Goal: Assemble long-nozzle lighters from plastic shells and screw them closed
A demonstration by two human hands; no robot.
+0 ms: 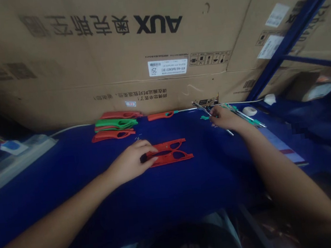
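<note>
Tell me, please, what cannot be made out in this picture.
Head view, left hand: its fingers cover the near end of the red shells; the dark part there is unclear.
Head view, right hand: it hides what its fingers touch among the metal rods.
Head view, box label: print too small to read.

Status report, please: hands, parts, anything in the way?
Left hand gripping red handle shells, centre. Right hand gripping metal rod at rod pile. Red-green shell stack beyond left hand, untouched.
</note>
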